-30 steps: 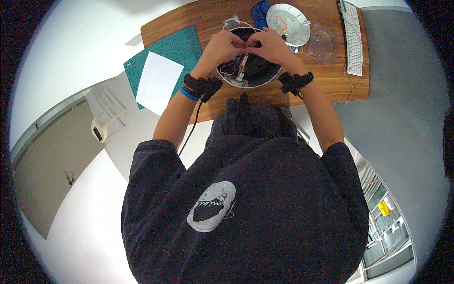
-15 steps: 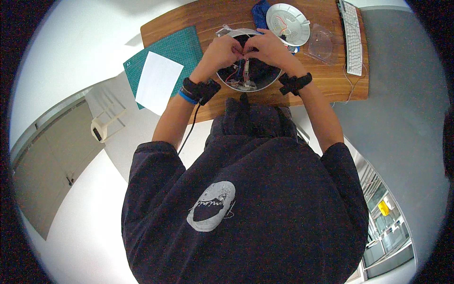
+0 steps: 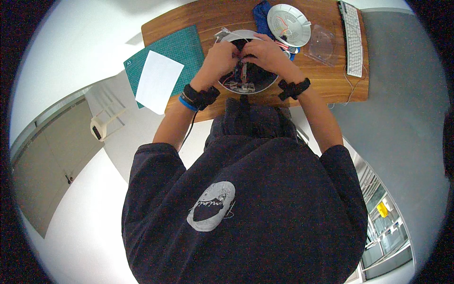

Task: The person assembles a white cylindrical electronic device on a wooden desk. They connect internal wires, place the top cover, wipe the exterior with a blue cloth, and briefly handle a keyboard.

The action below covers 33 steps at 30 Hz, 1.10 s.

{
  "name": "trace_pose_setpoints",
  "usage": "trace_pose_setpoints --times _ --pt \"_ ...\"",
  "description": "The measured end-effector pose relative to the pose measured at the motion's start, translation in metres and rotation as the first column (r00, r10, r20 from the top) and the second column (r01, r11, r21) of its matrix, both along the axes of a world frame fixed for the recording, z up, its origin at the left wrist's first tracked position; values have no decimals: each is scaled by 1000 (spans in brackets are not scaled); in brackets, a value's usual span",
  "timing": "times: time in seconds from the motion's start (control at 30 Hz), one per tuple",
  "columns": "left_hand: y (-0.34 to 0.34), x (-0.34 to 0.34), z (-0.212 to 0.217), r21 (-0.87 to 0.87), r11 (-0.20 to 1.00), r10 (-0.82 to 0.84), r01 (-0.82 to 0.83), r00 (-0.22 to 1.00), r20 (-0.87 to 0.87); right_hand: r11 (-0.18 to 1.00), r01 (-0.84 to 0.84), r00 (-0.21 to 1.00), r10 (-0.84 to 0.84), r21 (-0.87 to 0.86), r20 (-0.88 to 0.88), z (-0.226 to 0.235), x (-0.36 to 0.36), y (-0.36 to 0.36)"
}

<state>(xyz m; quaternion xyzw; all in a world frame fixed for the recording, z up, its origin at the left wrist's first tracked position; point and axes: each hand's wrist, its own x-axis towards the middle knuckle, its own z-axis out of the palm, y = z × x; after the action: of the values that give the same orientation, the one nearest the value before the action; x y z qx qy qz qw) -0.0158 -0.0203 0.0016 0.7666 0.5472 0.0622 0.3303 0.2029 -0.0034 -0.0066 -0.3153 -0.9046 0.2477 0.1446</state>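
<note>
Pinching wiring inside round device [image 3: 246,80]: left hand [image 3: 220,57] and right hand [image 3: 269,53], fingers curled.

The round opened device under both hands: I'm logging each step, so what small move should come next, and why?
Probably steady the round device with the left hand while the right hand keeps working the wires inside: both hands meet over its open top, fingers among the wiring.

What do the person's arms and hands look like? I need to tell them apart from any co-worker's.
Both forearms are bare, with dark sleeves pushed up near the elbows. Left hand and right hand are ungloved. Each wrist carries a black strap; the left wrist also has a blue band, and a thin black cable hangs from it.
</note>
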Motion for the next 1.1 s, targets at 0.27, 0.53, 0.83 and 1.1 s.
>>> trace_pose_setpoints --times 0.27,0.53,0.83,1.1 --pt "-14 5 5 6 1000 17 -16 997 -70 999 -47 998 46 -13 -38 -6 4 -3" --pt "-20 5 9 19 1000 21 -20 997 -78 995 -73 994 78 62 -76 -5 6 -7" --pt "-30 3 8 -29 997 68 -69 998 -15 993 108 958 -92 44 -271 7 18 -14" --pt "-30 -1 0 12 997 78 -79 995 62 903 367 855 -421 -221 -301 -25 26 -18"
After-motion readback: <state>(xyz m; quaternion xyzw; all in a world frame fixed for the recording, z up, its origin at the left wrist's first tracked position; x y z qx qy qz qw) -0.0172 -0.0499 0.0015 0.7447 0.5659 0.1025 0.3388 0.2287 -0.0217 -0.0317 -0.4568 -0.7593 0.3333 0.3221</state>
